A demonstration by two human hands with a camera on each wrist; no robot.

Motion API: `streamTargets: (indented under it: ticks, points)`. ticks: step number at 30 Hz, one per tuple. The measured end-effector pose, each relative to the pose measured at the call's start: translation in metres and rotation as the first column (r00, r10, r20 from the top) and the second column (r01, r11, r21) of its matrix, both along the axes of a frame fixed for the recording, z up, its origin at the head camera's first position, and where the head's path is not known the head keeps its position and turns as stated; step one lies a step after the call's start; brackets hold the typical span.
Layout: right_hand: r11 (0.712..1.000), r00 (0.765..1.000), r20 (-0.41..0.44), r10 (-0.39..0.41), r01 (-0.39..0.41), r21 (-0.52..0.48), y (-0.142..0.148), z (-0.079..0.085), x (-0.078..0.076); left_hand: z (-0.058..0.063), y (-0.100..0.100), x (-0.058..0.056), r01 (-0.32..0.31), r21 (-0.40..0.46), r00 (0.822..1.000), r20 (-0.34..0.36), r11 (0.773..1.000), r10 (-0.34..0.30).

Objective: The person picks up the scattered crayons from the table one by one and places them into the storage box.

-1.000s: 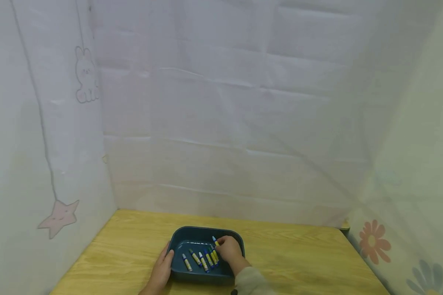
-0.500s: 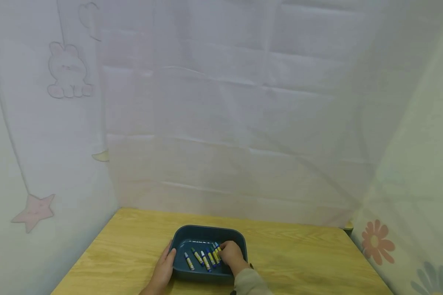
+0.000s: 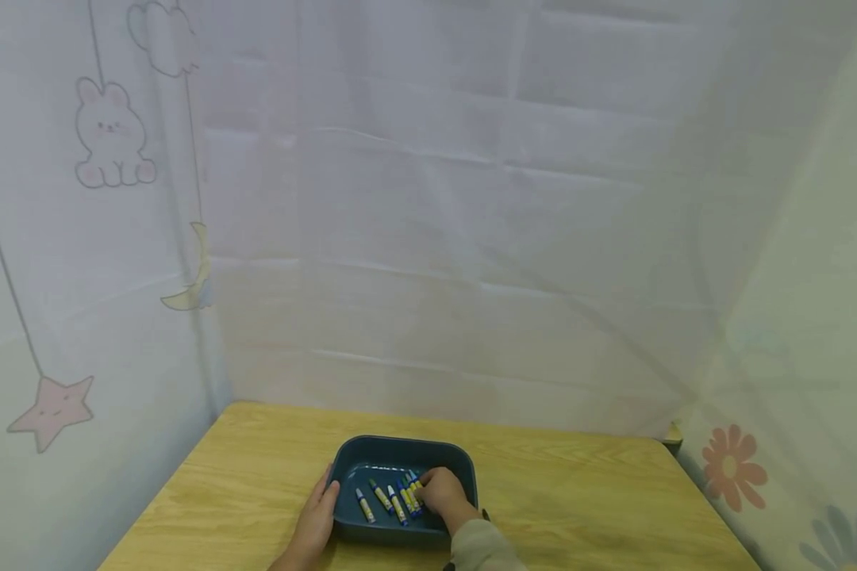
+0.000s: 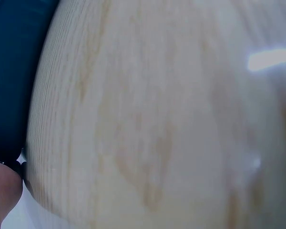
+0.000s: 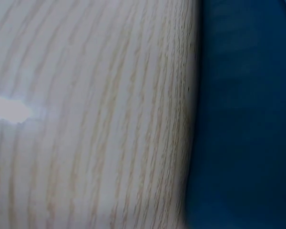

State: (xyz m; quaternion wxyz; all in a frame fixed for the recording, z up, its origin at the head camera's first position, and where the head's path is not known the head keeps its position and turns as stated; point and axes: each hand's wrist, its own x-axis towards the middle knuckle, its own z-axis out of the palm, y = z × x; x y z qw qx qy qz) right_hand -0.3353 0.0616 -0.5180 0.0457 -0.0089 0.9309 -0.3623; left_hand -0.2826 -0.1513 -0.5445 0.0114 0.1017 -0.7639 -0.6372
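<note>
A dark blue rectangular tub stands on the wooden table. Inside it several crayons with yellow-and-blue wrappers lie in a loose row, slanting the same way. My left hand grips the tub's left side, thumb at the rim and fingers along the outer wall. Reaching in over the near right side, my right hand pinches a crayon at the right end of the row; the fingers cover part of it. In the right wrist view the tub's outer wall fills the right side.
The table reaches back to a pale hanging sheet. Printed side walls stand close on both sides, one with a pink star and the other with a red flower.
My right hand has lowered its crayon from a raised, tilted position down beside the others. The left hand stays on the tub. The head view has turned slightly left.
</note>
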Motion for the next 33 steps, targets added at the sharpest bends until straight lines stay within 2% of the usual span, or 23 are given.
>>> streamTargets:
  ticks: [7, 15, 18, 21, 27, 33]
  points:
    - [0.999, 0.999, -0.022, 0.030, -0.030, -0.043, 0.007, 0.012, 0.004, 0.000, 0.000, 0.001, 0.010, 0.009, 1.000, -0.022, 1.000, -0.010]
    - [0.975, 0.981, -0.115, 0.159, -0.174, -0.140, 0.031, 0.038, 0.001, 0.000, -0.003, 0.000, 0.003, 0.001, 0.999, -0.049, 1.000, -0.003]
    - [0.970, 0.982, -0.116, 0.149, -0.168, -0.178, 0.046, 0.046, -0.001, -0.001, -0.004, -0.001, -0.002, -0.007, 0.998, -0.060, 1.000, 0.002]
    - [0.966, 0.989, -0.108, 0.102, -0.124, -0.229, 0.064, 0.050, -0.001, -0.001, -0.003, -0.002, -0.001, -0.006, 0.999, -0.049, 1.000, 0.000]
    - [0.966, 0.996, -0.093, 0.006, -0.030, -0.258, 0.096, 0.043, 0.005, 0.003, -0.001, -0.001, 0.009, -0.010, 1.000, -0.009, 1.000, -0.009]
    - [0.972, 0.997, -0.080, 0.013, -0.031, -0.233, 0.116, 0.024, 0.019, 0.006, -0.001, 0.003, 0.017, 0.003, 0.999, -0.050, 1.000, -0.017]
